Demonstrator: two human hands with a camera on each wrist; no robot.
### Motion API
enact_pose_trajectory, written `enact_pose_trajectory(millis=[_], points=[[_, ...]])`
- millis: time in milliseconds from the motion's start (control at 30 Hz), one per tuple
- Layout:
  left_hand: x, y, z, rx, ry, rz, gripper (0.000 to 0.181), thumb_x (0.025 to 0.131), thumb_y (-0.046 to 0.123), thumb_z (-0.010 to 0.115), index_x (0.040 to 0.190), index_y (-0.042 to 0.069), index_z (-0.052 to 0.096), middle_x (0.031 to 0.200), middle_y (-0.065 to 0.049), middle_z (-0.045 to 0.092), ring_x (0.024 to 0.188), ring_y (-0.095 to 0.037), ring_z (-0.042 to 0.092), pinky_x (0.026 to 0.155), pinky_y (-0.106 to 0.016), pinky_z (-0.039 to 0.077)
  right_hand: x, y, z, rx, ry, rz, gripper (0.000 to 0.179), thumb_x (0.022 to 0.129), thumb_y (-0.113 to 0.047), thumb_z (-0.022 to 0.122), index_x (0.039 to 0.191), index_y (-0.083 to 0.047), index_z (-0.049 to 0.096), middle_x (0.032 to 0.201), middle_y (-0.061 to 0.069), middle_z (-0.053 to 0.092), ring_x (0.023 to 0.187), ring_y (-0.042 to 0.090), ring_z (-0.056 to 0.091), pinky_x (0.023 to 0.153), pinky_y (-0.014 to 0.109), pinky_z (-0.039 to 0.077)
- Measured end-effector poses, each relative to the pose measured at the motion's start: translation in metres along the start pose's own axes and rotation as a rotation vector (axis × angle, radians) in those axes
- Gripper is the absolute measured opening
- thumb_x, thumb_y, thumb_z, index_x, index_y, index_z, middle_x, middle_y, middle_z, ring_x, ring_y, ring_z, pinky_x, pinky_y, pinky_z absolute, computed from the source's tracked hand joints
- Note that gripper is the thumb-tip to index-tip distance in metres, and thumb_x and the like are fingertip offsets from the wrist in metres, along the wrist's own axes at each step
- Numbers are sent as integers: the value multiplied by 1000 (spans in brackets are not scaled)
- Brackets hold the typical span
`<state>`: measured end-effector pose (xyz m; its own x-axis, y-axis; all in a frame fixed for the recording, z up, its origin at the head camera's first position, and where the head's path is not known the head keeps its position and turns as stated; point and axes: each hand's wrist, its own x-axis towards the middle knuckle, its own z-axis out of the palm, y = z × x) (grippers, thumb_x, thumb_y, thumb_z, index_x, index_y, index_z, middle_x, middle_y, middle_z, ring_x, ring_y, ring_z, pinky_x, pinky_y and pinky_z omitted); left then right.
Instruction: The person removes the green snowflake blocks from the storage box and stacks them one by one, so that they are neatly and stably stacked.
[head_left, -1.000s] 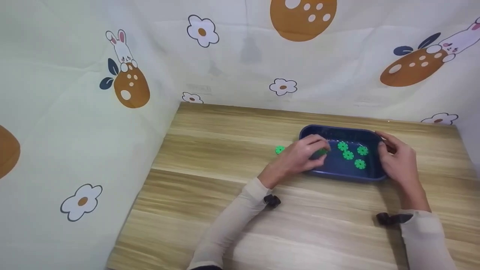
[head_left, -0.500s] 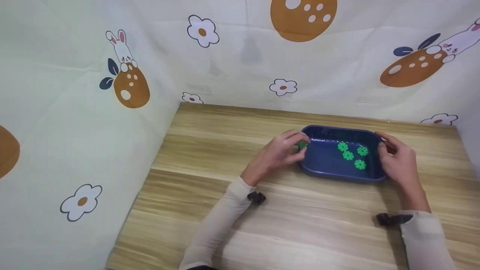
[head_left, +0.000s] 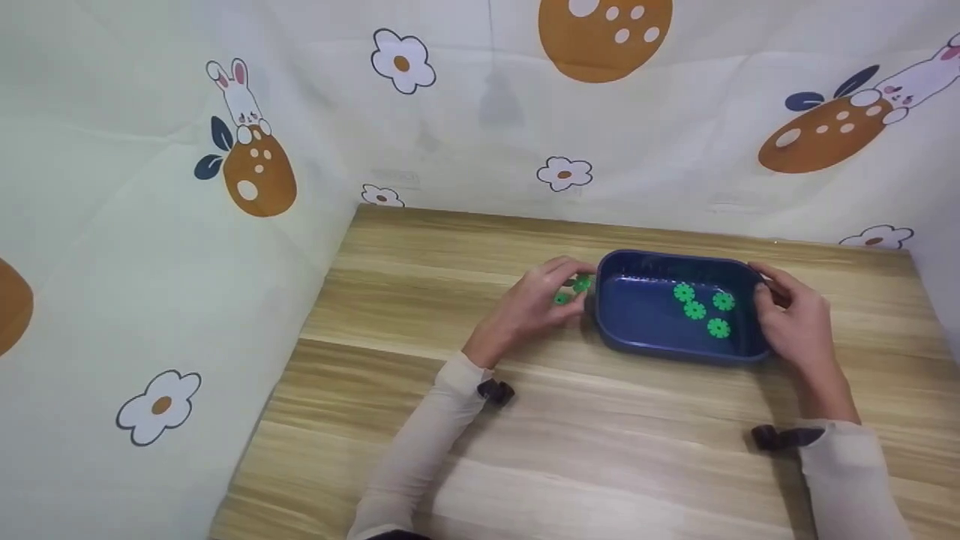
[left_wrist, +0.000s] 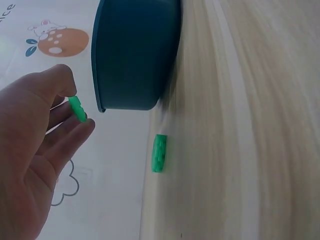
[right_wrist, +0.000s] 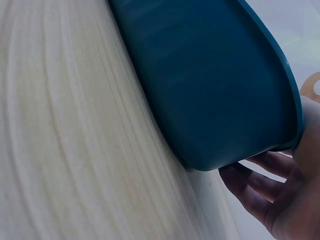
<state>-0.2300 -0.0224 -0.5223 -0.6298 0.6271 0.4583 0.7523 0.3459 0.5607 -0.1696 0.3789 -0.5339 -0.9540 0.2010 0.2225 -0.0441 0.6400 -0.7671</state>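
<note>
My left hand (head_left: pixel 534 298) pinches a green snowflake building disc (head_left: pixel 582 283) between thumb and fingertips, just off the left end of a dark blue plastic tray (head_left: pixel 675 352). The left wrist view has this pinched disc (left_wrist: pixel 77 109) held above the table, apart from the tray wall (left_wrist: pixel 135 55). Another green disc (left_wrist: pixel 159 153) lies on the wood below the hand. Several more such discs (head_left: pixel 694 310) lie flat in the tray's right half. At the tray's right end, my right hand (head_left: pixel 799 315) grips the rim, with fingers (right_wrist: pixel 250 187) against the outer wall.
The wood-grain table (head_left: pixel 420 300) meets a patterned cloth backdrop (head_left: pixel 465 112) behind the tray and another on the left. Black wrist cameras sit on both sleeves.
My left hand has moved left from above the tray, over its left rim, carrying the pinched disc. The tray and right hand have stayed in place.
</note>
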Motion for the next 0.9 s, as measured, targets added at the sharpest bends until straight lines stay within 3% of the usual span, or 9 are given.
enact_pose_trajectory(millis=[267, 600, 900], points=[[-4, -8, -8, 80, -68, -104, 27, 97, 8, 71, 124, 6, 73, 128, -7, 73, 113, -17, 73, 98, -20, 60, 0, 1, 0, 10, -16, 12, 40, 109, -19, 57, 146, -13, 69, 136, 26, 72, 96, -26, 56, 83, -3, 45], [-5, -17, -12, 120, -170, -100, 24, 96, 8, 75, 119, 4, 78, 123, -10, 76, 113, -23, 74, 97, -27, 62, 0, 1, 1, 10, -15, 20, 40, 109, -20, 56, 146, -13, 69, 136, 25, 72, 97, -23, 57, 84, -3, 45], [-7, -26, -16, 101, -270, -137, 25, 94, 7, 77, 119, 5, 78, 119, -8, 78, 113, -22, 72, 101, -31, 60, 0, 1, 0, 10, -17, 22, 40, 109, -20, 56, 147, -12, 68, 138, 25, 71, 99, -24, 56, 85, -3, 44]])
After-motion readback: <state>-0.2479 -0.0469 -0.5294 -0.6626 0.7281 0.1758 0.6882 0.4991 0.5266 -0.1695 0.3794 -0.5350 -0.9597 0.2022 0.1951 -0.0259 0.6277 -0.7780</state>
